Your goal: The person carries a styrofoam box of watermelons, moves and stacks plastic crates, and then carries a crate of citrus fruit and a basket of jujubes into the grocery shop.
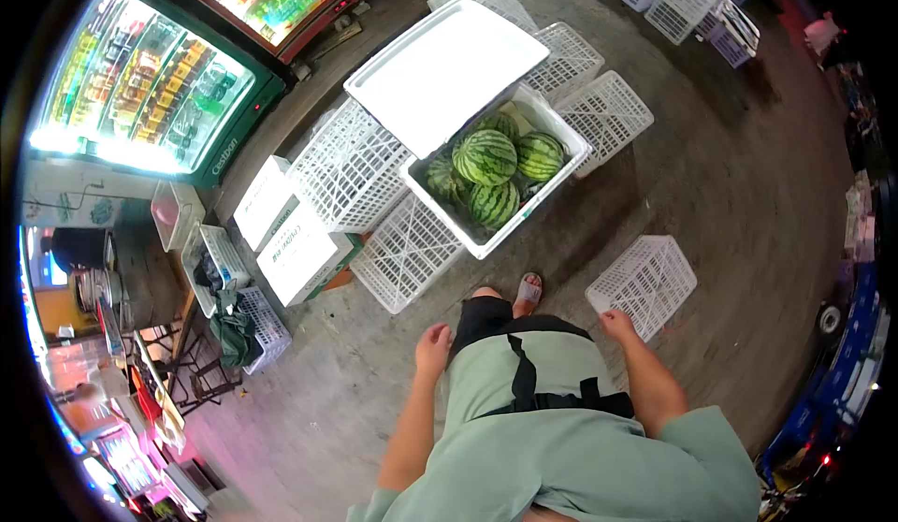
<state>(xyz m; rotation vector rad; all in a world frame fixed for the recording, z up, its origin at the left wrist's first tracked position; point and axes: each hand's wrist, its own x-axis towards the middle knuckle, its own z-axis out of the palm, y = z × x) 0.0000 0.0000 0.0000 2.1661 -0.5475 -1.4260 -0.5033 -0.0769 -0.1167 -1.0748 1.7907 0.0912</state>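
Note:
My left hand (433, 348) hangs beside my black shorts, its fingers loosely curled with nothing visible in them. My right hand (615, 325) hangs at my other side, fingers curled too. From above it overlaps the edge of a white plastic crate (647, 283) that appears to lie on the floor; I see no clear grip on it. Ahead of me stands a white foam box (486, 253) holding several striped watermelons (485, 157). Its white lid (449, 68) lies tilted across the far left side of the box.
More white crates surround the foam box, including a stack on its left (351, 166) and one low in front (407, 253). White cartons (304, 255) stand further left, near a lit drinks fridge (150, 82). More crates (687, 3) sit at the back right. A blue vehicle (832, 363) is at far right.

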